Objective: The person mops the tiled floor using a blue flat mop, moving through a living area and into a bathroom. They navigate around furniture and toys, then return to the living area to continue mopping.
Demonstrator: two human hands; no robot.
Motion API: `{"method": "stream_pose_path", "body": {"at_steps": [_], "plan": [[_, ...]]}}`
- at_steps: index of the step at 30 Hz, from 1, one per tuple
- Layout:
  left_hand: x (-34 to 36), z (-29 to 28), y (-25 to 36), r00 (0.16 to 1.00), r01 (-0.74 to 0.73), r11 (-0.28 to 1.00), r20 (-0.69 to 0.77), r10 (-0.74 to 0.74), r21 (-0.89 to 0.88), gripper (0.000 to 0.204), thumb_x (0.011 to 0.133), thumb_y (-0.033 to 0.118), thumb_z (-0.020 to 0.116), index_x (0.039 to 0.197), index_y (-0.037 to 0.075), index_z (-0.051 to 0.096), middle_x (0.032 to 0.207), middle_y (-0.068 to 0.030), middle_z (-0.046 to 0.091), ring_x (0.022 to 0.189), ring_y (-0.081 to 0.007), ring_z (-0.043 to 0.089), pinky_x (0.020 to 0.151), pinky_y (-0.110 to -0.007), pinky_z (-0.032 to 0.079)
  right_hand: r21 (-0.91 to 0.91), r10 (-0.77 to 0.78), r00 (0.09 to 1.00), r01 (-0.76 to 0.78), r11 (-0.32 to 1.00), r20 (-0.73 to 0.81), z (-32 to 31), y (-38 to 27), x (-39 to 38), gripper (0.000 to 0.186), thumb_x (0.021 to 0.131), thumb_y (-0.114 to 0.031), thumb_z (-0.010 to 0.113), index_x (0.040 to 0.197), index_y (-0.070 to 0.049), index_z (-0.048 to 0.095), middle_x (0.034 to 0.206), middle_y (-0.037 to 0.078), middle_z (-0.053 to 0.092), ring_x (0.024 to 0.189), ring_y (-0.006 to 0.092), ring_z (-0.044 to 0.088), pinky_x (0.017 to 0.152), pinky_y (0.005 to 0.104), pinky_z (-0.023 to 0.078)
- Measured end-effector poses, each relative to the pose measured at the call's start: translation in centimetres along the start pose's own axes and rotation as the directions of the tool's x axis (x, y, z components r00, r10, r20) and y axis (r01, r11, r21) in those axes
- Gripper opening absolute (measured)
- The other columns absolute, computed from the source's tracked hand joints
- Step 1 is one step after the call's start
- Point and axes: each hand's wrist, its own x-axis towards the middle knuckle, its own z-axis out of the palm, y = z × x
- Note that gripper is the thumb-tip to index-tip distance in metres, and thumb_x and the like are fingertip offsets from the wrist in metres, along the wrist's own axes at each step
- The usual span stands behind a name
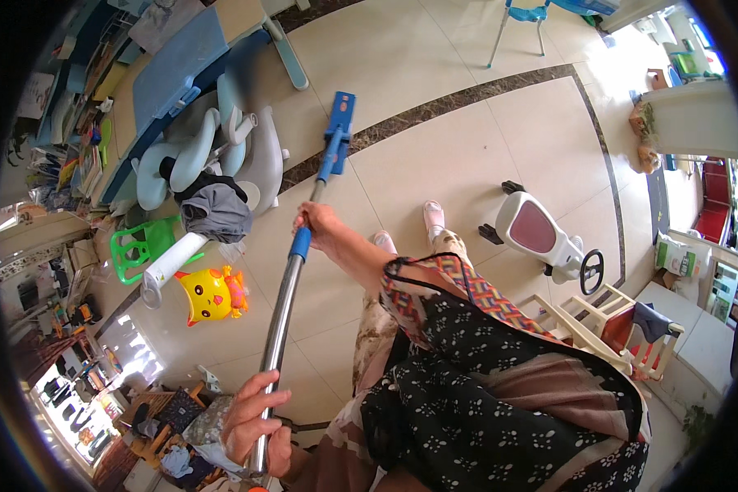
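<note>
Both my hands are on the long metal handle of a flat mop (280, 316), which runs from the lower edge up to the floor ahead. My right hand (316, 221) is closed round the handle farther along, just above a blue collar. Near the handle's upper end, my left hand (252, 422) has its fingers wrapped loosely over the metal. The mop's blue rectangular head (339, 131) lies on the tiles across a dark marble strip, close to a chair's grey base. Its underside is hidden.
A yellow inflatable toy (209, 295) and a green plastic chair (143, 248) stand left. Beyond them are a pale-blue chair (195, 164) and a desk (180, 74). To the right are a white ride-on toy (537, 234) and a wooden chair (599, 307).
</note>
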Motion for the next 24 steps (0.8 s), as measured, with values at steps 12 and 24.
{"method": "stream_pose_path", "body": {"at_steps": [12,24], "plan": [[13.7,4.9,-4.3,0.949,0.056,0.997,-0.309,-0.069,-0.05,0.026,0.086,0.021,0.061,0.078,-0.001,0.049,0.079,-0.0268,0.066,0.085,-0.0492,0.066,0.072,-0.053,0.056,-0.068,0.035,0.999,-0.032,0.997,0.039,2.9,-10.6,7.6,0.009,0.091,-0.012,0.054,0.085,-0.006,0.051,0.064,0.006,0.053,0.055,0.0192,0.054,0.048,0.0362,0.046],[19.1,14.0,-6.1,0.982,0.028,0.873,-0.152,-0.116,-0.487,0.019,0.086,0.014,0.066,0.084,0.001,0.052,0.082,-0.0242,0.068,0.087,-0.0456,0.067,0.079,-0.051,0.054,0.113,-0.213,0.933,0.254,0.961,-0.29,-11.9,-28.8,-2.2,0.009,0.088,-0.008,0.052,0.082,-0.008,0.047,0.065,0.006,0.047,0.056,0.0196,0.051,0.049,0.0348,0.046]]}}
